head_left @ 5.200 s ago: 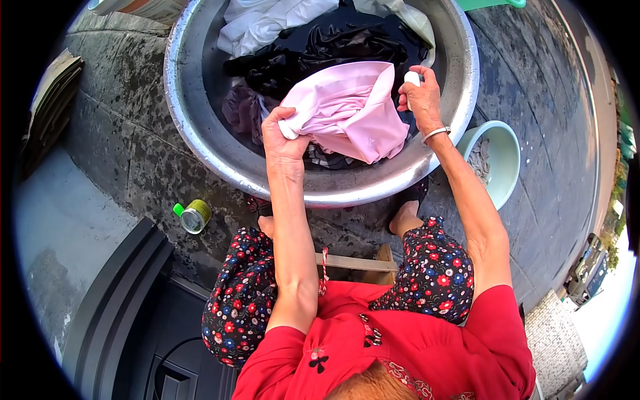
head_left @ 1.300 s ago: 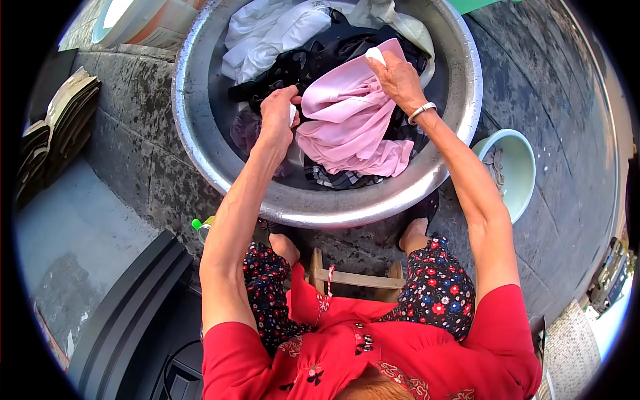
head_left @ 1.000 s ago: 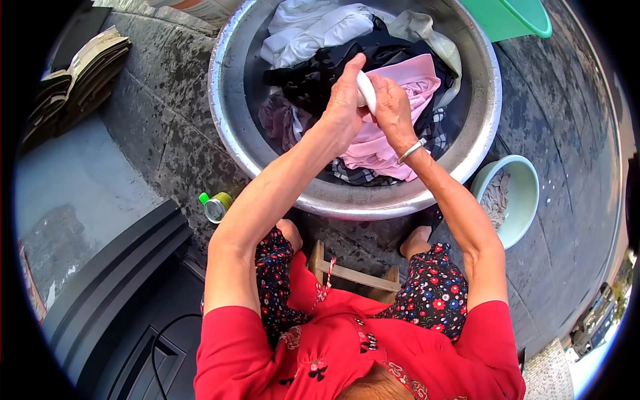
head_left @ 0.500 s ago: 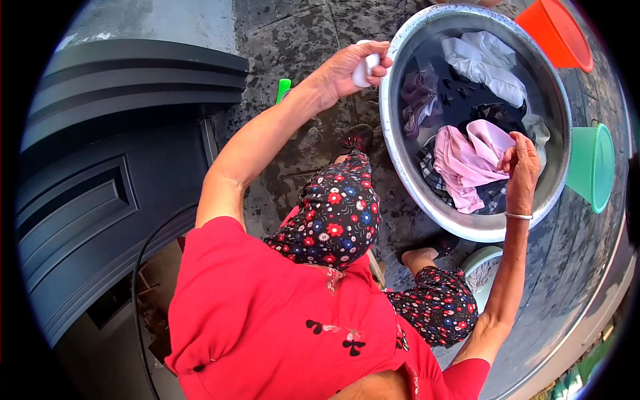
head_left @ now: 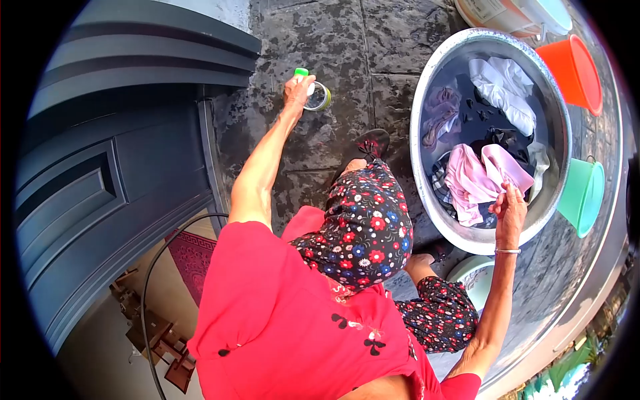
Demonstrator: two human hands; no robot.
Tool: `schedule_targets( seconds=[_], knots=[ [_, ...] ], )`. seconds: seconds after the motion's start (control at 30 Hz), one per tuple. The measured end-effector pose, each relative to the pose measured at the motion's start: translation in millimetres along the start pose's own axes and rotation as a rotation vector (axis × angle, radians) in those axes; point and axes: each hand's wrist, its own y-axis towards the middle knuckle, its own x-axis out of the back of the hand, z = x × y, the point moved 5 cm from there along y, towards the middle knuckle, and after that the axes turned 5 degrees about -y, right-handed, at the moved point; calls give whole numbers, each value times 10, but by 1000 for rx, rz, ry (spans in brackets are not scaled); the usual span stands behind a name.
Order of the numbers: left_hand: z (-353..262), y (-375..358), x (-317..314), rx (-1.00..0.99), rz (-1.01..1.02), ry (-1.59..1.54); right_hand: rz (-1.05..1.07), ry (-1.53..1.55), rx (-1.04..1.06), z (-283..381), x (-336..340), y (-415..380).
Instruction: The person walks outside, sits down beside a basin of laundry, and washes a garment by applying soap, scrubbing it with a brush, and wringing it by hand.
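My left hand (head_left: 299,92) is stretched out over the wet floor, its fingers closed on a white bar of soap, of which only a small part shows. Right under that hand stands a small round container (head_left: 320,97) with a yellow-green side, and a bright green object (head_left: 302,71) sticks out beside the fingers. At the big metal basin (head_left: 424,175), my right hand (head_left: 510,210) pinches the edge of a pink garment (head_left: 467,177). Around it in the dark water lie a white garment (head_left: 505,97), a greyish-purple cloth (head_left: 441,115) and a checked cloth (head_left: 440,179).
Beyond the basin stand an orange bucket (head_left: 572,73), a green bucket (head_left: 581,197) and a large white tub (head_left: 497,15). A pale basin (head_left: 475,277) sits by my foot. On the left is a dark panelled door (head_left: 73,193), with a black hose (head_left: 143,313) near it.
My left hand has moved away from the basin rim, left and down to the small container, carrying the soap. My right hand stays at the pink garment, which has shifted slightly.
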Motion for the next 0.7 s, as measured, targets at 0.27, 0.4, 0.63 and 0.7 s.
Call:
schedule_targets(
  seconds=[0.27, 0.4, 0.63, 0.7],
  knots=[
    [1, -81, -118, -391, -81, 433, 0, 8, -85, -224, -201, -97],
    [168, -68, -143, -478, -118, 518, 22, 31, -95, -230, -389, -122],
    [-5, 17, 17, -470, -392, 310, 36, 80, -150, -215, -595, -198],
    [10, 94, 281, -278, -591, 250, 26, 121, -155, -191, -629, -271]
  ],
)
